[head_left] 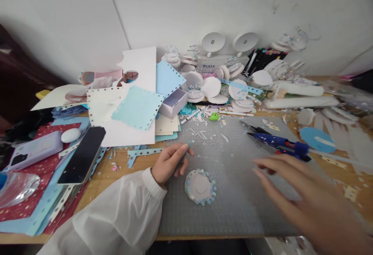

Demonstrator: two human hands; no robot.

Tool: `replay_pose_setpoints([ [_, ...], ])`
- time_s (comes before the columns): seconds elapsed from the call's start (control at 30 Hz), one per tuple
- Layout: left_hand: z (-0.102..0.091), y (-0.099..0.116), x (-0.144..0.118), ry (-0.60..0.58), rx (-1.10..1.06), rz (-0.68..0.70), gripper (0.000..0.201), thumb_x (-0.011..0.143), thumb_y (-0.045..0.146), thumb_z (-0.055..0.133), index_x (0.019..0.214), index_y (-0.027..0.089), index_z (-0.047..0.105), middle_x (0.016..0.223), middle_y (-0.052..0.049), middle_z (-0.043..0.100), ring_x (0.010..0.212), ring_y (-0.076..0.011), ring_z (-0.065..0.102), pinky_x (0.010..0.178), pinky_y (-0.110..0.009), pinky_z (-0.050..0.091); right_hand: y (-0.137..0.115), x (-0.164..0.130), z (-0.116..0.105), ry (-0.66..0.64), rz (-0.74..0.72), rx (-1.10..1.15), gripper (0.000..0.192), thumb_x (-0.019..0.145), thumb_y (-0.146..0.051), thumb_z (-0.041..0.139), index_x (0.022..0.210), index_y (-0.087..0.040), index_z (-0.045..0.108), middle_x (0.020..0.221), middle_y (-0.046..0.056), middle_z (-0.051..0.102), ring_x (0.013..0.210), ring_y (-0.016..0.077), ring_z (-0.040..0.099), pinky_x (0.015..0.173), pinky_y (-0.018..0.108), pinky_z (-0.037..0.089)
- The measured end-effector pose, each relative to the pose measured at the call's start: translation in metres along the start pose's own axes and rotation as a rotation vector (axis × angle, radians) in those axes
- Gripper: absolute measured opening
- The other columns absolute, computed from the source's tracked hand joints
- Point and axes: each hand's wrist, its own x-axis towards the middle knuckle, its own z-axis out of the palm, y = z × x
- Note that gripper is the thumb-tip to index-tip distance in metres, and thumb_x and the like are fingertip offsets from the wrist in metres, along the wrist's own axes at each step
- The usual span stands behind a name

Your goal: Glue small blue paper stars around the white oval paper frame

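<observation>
Seemingly mid-craft, a person works at a wooden desk (125, 169) heaped with card sheets and paper discs. A grey mat (233, 208) covers its middle. The right hand (305, 200), blurred, hangs open with fingers spread above the mat's right part, just short of a blue glue gun (279, 143) lying there. The left hand (169, 162), in a white sleeve (116, 220), is closed on a thin blue strip (186, 150). Just beside it, to the right, a round paper piece (200, 187) edged in blue trim lies flat on the mat. A dark phone (83, 154) rests at left.
</observation>
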Motion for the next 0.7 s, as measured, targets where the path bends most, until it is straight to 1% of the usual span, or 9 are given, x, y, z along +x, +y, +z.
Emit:
replay_pose_setpoints([
  [0.03, 0.000, 0.000, 0.000, -0.003, 0.005, 0.000, 0.044, 0.085, 0.053, 0.047, 0.085, 0.011, 0.060, 0.037, 0.007, 0.046, 0.026, -0.0039, 0.030, 0.031, -0.015, 0.022, -0.011, 0.012, 0.008, -0.011, -0.030, 0.020, 0.020, 0.087, -0.028, 0.051, 0.105, -0.022, 0.057, 0.093, 0.008, 0.063, 0.087, 0.0246, 0.060, 0.078, 0.040, 0.047],
  [0.07, 0.000, 0.000, 0.000, -0.009, 0.007, 0.000, 0.044, 0.085, 0.053, 0.048, 0.084, 0.011, 0.060, 0.037, 0.006, 0.046, 0.026, -0.0038, 0.030, 0.031, -0.015, 0.022, -0.019, 0.024, 0.017, -0.019, -0.056, 0.037, 0.021, 0.087, -0.024, 0.051, 0.107, -0.021, 0.056, 0.094, 0.008, 0.062, 0.089, 0.0238, 0.059, 0.080, 0.040, 0.047],
  [0.13, -0.001, 0.000, 0.000, -0.023, 0.005, -0.003, 0.044, 0.084, 0.053, 0.048, 0.084, 0.011, 0.061, 0.037, 0.006, 0.047, 0.025, -0.0039, 0.030, 0.030, -0.015, 0.022, -0.028, 0.045, 0.037, -0.034, -0.130, 0.062, 0.023, 0.088, -0.022, 0.050, 0.110, -0.019, 0.056, 0.094, 0.009, 0.062, 0.087, 0.0233, 0.058, 0.078, 0.039, 0.047],
  [0.23, -0.002, 0.000, 0.000, -0.049, -0.008, -0.012, 0.045, 0.084, 0.053, 0.048, 0.083, 0.011, 0.061, 0.037, 0.005, 0.050, 0.025, -0.0042, 0.030, 0.030, -0.016, 0.022, -0.030, 0.065, 0.063, -0.116, -0.207, 0.072, 0.022, 0.088, -0.023, 0.050, 0.108, -0.017, 0.058, 0.095, 0.011, 0.062, 0.088, 0.0243, 0.057, 0.077, 0.041, 0.047],
  [0.3, -0.002, -0.001, 0.000, -0.056, -0.018, -0.012, 0.044, 0.084, 0.054, 0.049, 0.082, 0.011, 0.061, 0.036, 0.004, 0.051, 0.025, -0.0045, 0.031, 0.030, -0.016, 0.022, -0.029, 0.071, 0.073, -0.145, -0.239, 0.080, 0.018, 0.088, -0.022, 0.049, 0.101, -0.016, 0.060, 0.092, 0.010, 0.062, 0.087, 0.0237, 0.056, 0.076, 0.040, 0.046],
  [0.43, -0.002, -0.001, -0.001, -0.082, -0.024, -0.015, 0.043, 0.085, 0.053, 0.049, 0.079, 0.011, 0.059, 0.036, 0.004, 0.051, 0.025, -0.0047, 0.031, 0.030, -0.016, 0.023, -0.027, 0.074, 0.080, -0.129, -0.264, 0.132, 0.018, 0.091, -0.018, 0.044, 0.089, -0.016, 0.062, 0.085, 0.008, 0.061, 0.082, 0.0208, 0.055, 0.075, 0.037, 0.044],
  [0.53, -0.002, -0.001, -0.001, -0.097, -0.031, -0.027, 0.042, 0.085, 0.052, 0.049, 0.079, 0.011, 0.059, 0.036, 0.004, 0.052, 0.025, -0.0046, 0.032, 0.031, -0.016, 0.024, -0.023, 0.073, 0.082, -0.115, -0.243, 0.183, 0.017, 0.091, -0.015, 0.044, 0.087, -0.016, 0.060, 0.083, 0.007, 0.061, 0.082, 0.0195, 0.055, 0.076, 0.035, 0.043],
  [0.6, -0.001, -0.001, -0.001, -0.079, -0.054, -0.028, 0.042, 0.084, 0.052, 0.050, 0.080, 0.011, 0.059, 0.037, 0.003, 0.053, 0.026, -0.0046, 0.033, 0.031, -0.016, 0.024, -0.019, 0.072, 0.083, -0.111, -0.204, 0.202, 0.014, 0.090, -0.015, 0.046, 0.086, -0.016, 0.059, 0.083, 0.006, 0.060, 0.081, 0.0192, 0.055, 0.075, 0.035, 0.043],
  [0.7, -0.001, -0.003, -0.001, -0.035, -0.135, -0.009, 0.039, 0.084, 0.051, 0.052, 0.085, 0.012, 0.057, 0.042, 0.001, 0.059, 0.027, -0.0055, 0.037, 0.031, -0.015, 0.026, -0.013, 0.070, 0.087, -0.132, -0.152, 0.196, 0.011, 0.088, -0.020, 0.051, 0.079, -0.018, 0.057, 0.076, 0.004, 0.058, 0.075, 0.0186, 0.054, 0.070, 0.033, 0.043],
])
